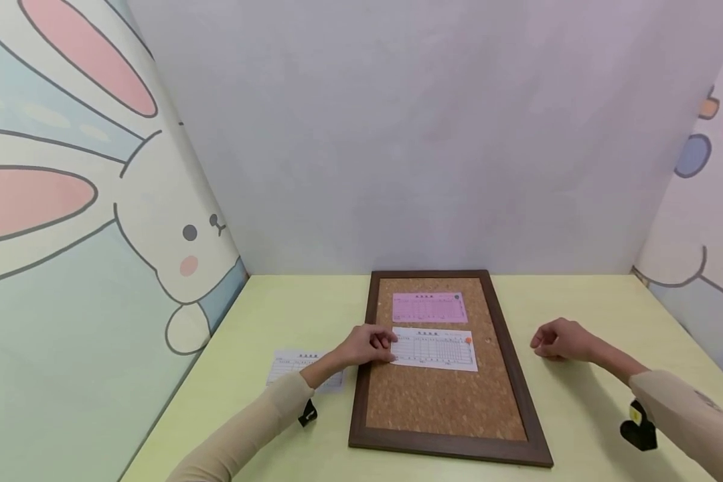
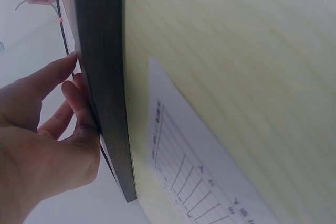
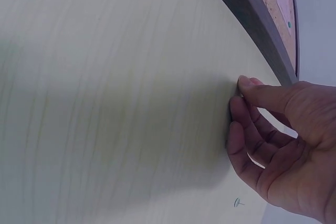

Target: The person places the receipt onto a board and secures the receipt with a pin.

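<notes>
White printed paper slip (image 1: pixel 435 349) is lying crosswise on the brown-framed cork board (image 1: pixel 446 402), its left end pressed under the left hand (image 1: pixel 369 345)'s curled fingers. Right hand (image 1: pixel 559 339), loosely curled and holding nothing I can make out, is resting right of the frame on the pale yellow tabletop (image 1: pixel 578 415).

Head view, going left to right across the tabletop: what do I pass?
Loose white slip → left hand → white slip on the corkboard → orange pin → right hand.
</notes>
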A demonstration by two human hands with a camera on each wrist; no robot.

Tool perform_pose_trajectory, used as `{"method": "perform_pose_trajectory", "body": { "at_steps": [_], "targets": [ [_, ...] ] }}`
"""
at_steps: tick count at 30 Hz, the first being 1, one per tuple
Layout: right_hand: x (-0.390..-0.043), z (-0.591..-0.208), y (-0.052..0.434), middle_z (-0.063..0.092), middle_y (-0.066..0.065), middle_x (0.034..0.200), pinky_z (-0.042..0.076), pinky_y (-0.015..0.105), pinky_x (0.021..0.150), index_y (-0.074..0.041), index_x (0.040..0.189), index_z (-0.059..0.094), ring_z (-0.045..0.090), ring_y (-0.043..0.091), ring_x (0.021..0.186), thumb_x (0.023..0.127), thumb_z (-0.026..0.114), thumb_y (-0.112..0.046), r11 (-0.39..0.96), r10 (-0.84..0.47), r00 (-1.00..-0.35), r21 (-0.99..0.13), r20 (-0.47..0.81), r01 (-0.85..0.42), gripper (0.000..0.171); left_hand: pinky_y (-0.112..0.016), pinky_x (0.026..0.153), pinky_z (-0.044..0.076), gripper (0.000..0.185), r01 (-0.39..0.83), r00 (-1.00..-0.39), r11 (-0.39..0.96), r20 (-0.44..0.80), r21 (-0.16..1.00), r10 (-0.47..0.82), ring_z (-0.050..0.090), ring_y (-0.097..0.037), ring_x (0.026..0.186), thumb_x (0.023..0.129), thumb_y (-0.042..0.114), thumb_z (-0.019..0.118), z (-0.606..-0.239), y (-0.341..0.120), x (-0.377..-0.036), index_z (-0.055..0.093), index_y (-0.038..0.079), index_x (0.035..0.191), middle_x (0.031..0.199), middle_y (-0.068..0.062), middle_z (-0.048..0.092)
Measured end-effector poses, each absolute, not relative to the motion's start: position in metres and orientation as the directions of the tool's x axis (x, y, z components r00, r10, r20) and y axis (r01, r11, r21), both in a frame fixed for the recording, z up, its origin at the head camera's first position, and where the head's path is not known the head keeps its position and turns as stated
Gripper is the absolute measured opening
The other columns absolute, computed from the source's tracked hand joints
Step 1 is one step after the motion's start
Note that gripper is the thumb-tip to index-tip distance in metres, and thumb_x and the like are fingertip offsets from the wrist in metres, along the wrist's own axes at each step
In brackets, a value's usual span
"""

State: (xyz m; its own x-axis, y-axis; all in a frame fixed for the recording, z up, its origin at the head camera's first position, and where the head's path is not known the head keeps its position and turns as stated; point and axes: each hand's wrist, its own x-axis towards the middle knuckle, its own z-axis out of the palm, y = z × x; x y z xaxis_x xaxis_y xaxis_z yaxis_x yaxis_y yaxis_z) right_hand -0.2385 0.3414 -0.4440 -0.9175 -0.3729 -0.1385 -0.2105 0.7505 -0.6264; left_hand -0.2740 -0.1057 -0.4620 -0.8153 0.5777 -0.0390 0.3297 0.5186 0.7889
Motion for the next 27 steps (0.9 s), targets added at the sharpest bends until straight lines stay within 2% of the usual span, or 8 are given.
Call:
{"method": "perform_pose_trajectory", "body": {
  "at_steps": [7,16,27],
  "targets": [
    [-0.241,-0.444,0.358,0.065,-0.003,0.073,0.044,0.022,0.055,0.000,0.091,0.074,0.050,-0.003,0.061,0.090,0.074,-0.009,0.786,-0.352,-0.935,-0.558,-0.049,-0.267,0.009,-0.016,0.066,0.047,0.032,0.339,-0.805,0.517,-0.042,0.786,0.592,0.054,-0.004,0.073,0.085,0.010,0.083,-0.465,-0.106,-0.273,0.073,-0.001,0.114,0.093,-0.013,0.069],
    [-0.245,-0.440,0.382,0.064,0.000,0.072,0.046,0.024,0.053,0.005,0.095,0.072,0.054,0.003,0.059,0.091,0.073,-0.010,0.831,-0.263,-0.961,-0.525,-0.084,-0.182,0.015,-0.015,0.066,0.047,0.031,0.343,-0.801,0.501,-0.032,0.795,0.598,0.056,-0.006,0.074,0.087,0.009,0.080,-0.463,-0.110,-0.273,0.072,-0.001,0.115,0.095,-0.014,0.069],
    [-0.242,-0.435,0.372,0.067,0.003,0.075,0.047,0.025,0.054,0.006,0.097,0.073,0.058,0.004,0.062,0.094,0.069,-0.009,0.808,-0.296,-0.950,-0.556,-0.098,-0.195,0.016,-0.015,0.070,0.050,0.034,0.322,-0.768,0.465,-0.060,0.825,0.637,0.059,-0.005,0.079,0.090,0.008,0.077,-0.461,-0.117,-0.270,0.069,-0.001,0.122,0.100,-0.015,0.070]
  ]
}}
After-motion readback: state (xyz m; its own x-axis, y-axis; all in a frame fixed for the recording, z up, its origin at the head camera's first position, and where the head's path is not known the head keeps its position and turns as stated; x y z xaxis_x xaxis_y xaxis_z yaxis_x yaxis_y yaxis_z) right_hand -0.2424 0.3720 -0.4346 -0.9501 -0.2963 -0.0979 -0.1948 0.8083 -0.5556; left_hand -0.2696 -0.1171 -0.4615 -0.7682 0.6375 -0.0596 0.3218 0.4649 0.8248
